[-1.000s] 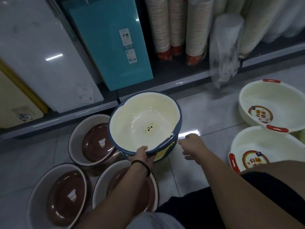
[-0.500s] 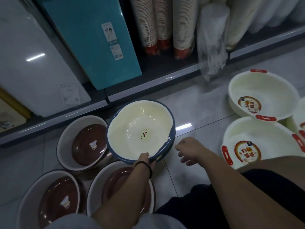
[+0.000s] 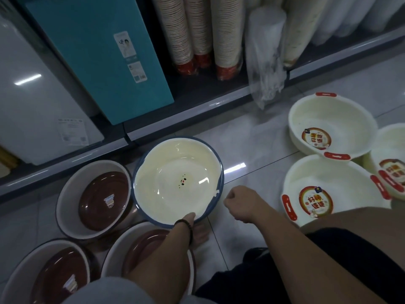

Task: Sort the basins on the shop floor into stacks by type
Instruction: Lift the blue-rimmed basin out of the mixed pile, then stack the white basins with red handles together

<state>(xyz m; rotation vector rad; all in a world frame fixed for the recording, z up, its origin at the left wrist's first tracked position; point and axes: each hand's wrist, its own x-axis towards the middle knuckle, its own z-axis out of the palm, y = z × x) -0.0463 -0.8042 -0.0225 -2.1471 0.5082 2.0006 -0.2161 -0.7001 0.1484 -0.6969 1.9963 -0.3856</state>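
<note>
Pinching near rim of blue-rimmed cream plastic basin (image 3: 175, 172) in left hand (image 3: 193, 227), bowl lying ahead; hovering curled, empty right hand (image 3: 238, 205) alongside.

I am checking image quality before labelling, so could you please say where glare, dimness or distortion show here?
Head view: dim overall; a bright glare streak on the glossy grey floor tiles beside the blue-rimmed cream plastic basin, whose inside carries curved highlights; a lamp reflection on the glossy white panel; the grey metal shelf edge runs slanted across the wide-angle frame.
</note>
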